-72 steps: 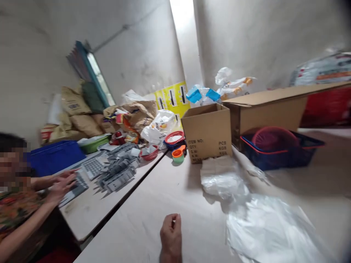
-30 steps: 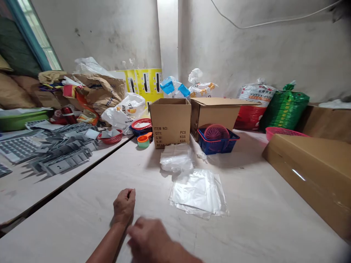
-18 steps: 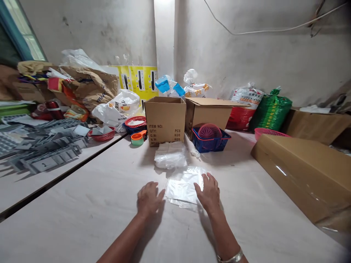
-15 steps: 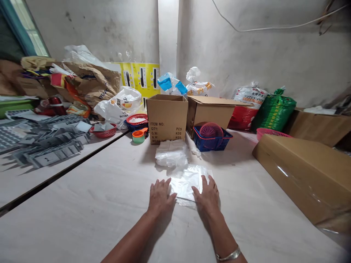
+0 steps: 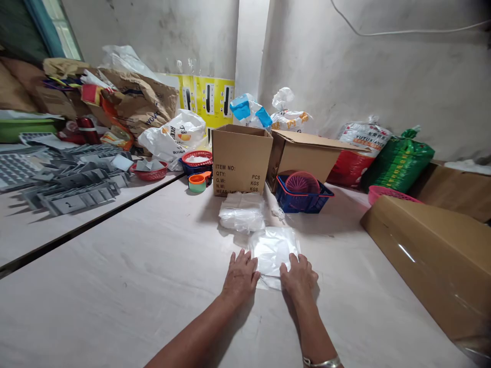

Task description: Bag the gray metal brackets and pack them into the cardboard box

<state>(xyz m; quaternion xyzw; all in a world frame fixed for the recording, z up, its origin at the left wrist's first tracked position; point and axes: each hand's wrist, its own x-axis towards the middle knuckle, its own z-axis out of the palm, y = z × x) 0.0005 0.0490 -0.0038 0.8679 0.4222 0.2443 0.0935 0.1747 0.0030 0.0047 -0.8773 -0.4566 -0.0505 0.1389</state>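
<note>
A clear plastic bag (image 5: 274, 250), shiny and laid flat on the pale table, lies between my two hands; whether it is one bag or a thin stack I cannot tell. My left hand (image 5: 241, 276) rests at its left edge, fingers stretched forward and thumb pointing inward. At the lower right edge, my right hand (image 5: 299, 278) presses down with fingers spread a little; a bracelet circles that wrist. Just beyond lies a folded pile of clear plastic bags (image 5: 241, 212), in front of an open cardboard box (image 5: 241, 158).
A second carton (image 5: 303, 153) stands behind a blue basket (image 5: 307, 197). A taped cardboard box (image 5: 433, 255) fills the right side. Grey flat pieces (image 5: 80, 179) are heaped at left, past a dark table gap (image 5: 95, 220). An orange-and-green tape roll (image 5: 197, 183) sits near the box.
The camera view has shifted slightly. Both hands remain at the bag's edges, and the bag looks smoother and squarer, slightly apart from the folded pile.
</note>
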